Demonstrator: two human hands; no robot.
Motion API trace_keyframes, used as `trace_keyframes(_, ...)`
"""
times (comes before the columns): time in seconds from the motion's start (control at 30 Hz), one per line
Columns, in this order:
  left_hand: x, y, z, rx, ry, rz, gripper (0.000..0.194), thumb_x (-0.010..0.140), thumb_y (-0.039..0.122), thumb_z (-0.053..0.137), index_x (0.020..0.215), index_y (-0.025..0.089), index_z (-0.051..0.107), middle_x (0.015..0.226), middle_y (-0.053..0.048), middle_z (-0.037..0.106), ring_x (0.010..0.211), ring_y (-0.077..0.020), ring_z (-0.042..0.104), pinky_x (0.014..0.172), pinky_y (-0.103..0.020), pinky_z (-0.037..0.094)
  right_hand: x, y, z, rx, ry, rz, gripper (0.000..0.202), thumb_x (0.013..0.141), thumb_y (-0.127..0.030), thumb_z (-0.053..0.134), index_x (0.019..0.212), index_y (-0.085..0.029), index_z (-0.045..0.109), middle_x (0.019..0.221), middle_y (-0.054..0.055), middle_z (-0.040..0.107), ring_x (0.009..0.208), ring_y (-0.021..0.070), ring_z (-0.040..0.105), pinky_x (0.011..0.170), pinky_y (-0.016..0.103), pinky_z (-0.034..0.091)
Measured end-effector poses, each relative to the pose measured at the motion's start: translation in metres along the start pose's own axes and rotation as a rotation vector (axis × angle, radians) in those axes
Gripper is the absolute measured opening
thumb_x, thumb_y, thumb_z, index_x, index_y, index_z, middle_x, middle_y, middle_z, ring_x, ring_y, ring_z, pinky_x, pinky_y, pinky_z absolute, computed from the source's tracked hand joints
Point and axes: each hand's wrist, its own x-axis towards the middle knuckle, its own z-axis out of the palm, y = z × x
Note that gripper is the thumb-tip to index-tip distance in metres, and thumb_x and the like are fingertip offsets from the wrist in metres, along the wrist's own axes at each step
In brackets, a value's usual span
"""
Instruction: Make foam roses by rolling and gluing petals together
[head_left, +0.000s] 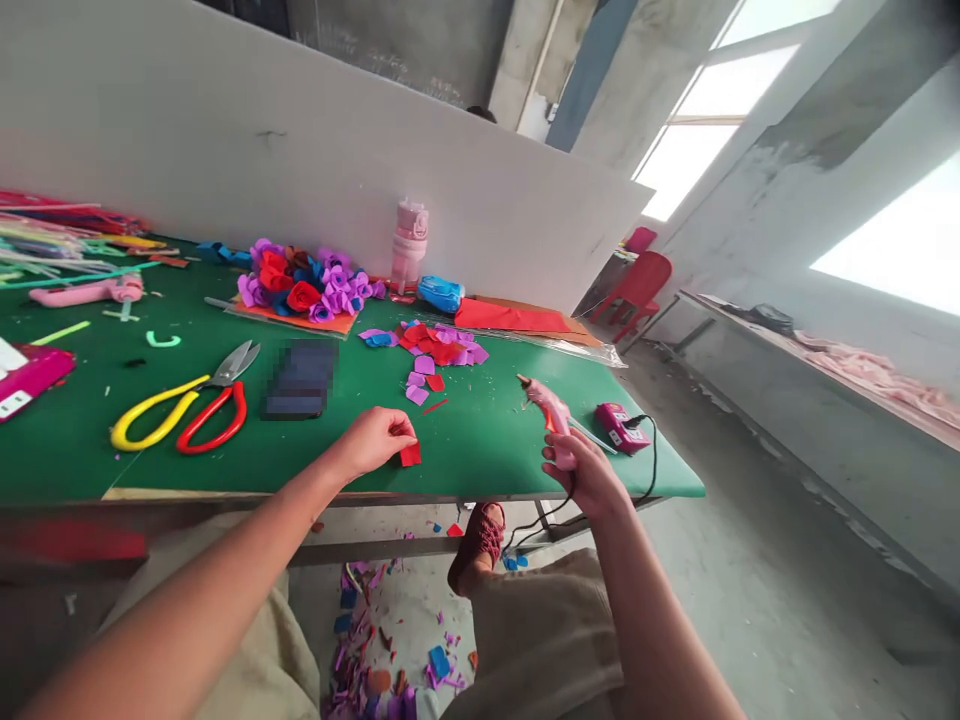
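Pinching a small red foam piece point(410, 455) against the green bench point(480, 440), left hand point(375, 440) has thumb and fingertips closed on its edge, near the bench's front edge. Right hand point(581, 470) wrapped around the grip of a pink glue gun point(551, 410), nozzle pointing up and left, gun lifted just over the bench surface near the right front corner. Black cord runs from it down past the edge. Pink box point(619, 425) with a cord just beside the gun. Behind the red piece: scattered purple and red foam cutouts point(439, 350). Further back, a heap of finished foam roses point(304, 283), purple, red, blue, on an orange sheet. Pink bottle point(409, 245) upright against the white board, blue packet point(440, 293) next to it. Left of the left hand: dark blurred rectangle point(300, 380), then two pairs of scissors, yellow-handled point(161, 415) and red-handled point(214, 420), lying side by side. Second pink glue gun point(90, 292) far left. Foam scraps on the floor point(390, 640) under the bench.
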Motion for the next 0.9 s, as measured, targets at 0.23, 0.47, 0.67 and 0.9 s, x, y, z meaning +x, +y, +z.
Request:
trace_keyframes(0.23,-0.004,0.007,-0.001,0.2,0.04,-0.015,0.011,0.068,0.021,0.056,0.06,0.017,0.063,0.059,0.0,0.064,0.058,-0.0141,0.057,0.056,-0.024,0.037,-0.039,-0.003,0.041,0.169,-0.285,0.055,0.031,0.082,-0.047,0.054,0.089,-0.018,0.06,0.072,0.001,0.057,0.042,0.0053,0.032,0.036,0.02,0.028)
trace_keyframes(0.47,-0.007,0.011,0.001,0.291,0.05,-0.028,0.014,0.068,0.014,0.054,0.06,0.017,0.065,0.061,-0.001,0.065,0.059,-0.0135,0.056,0.054,-0.023,0.035,-0.059,-0.019,0.064,-0.518,-0.34,-0.045,0.04,0.087,-0.054,0.048,0.09,-0.015,0.059,0.049,-0.005,0.045,0.045,0.008,0.036,0.045,0.021,0.028)
trace_keyframes(0.67,-0.004,0.005,0.004,0.316,0.044,0.002,0.014,0.067,0.013,0.053,0.06,0.016,0.065,0.06,-0.001,0.065,0.059,-0.0131,0.056,0.053,-0.023,0.033,-0.056,-0.019,0.082,-0.763,-0.386,-0.15,0.035,0.09,-0.049,0.043,0.084,-0.017,0.055,0.052,-0.005,0.042,0.046,0.0085,0.035,0.046,0.021,0.03)
trace_keyframes(0.9,-0.004,0.002,0.004,0.286,0.045,0.01,0.014,0.065,0.014,0.052,0.059,0.015,0.065,0.06,-0.002,0.065,0.059,-0.0135,0.055,0.052,-0.024,0.032,-0.054,-0.021,0.091,-0.928,-0.406,-0.259,0.026,0.091,-0.042,0.039,0.089,-0.02,0.054,0.065,-0.002,0.049,0.053,0.0109,0.04,0.052,0.022,0.033)
